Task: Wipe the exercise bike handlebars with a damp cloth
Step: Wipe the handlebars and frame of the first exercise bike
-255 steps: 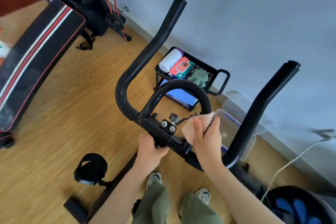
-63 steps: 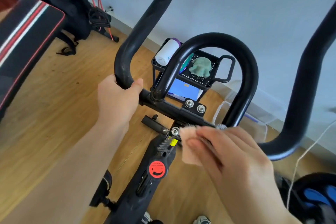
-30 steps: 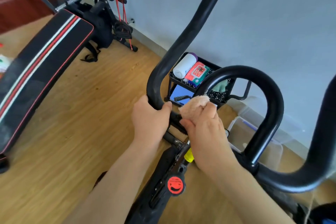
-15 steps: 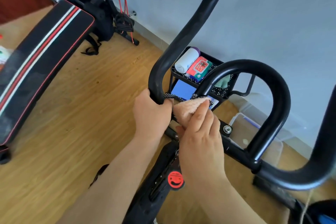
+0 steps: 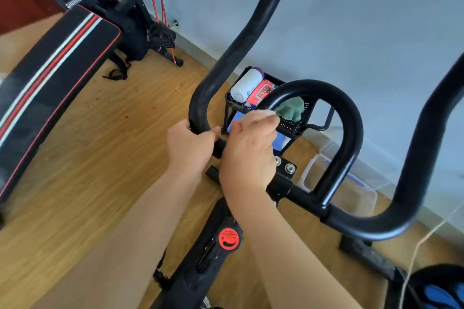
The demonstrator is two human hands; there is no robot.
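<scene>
The left hand [image 5: 190, 147] grips the handlebar's [image 5: 241, 40] left bend; just right, the right hand [image 5: 248, 150] pinches a blurred cloth [image 5: 263, 114] against the loop [image 5: 351, 128].

No legible text; red sticker [image 5: 229, 239] print too blurred

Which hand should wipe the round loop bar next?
Probably the right hand. It holds the cloth right at the loop bar. The left hand is busy gripping the left handlebar.
</scene>
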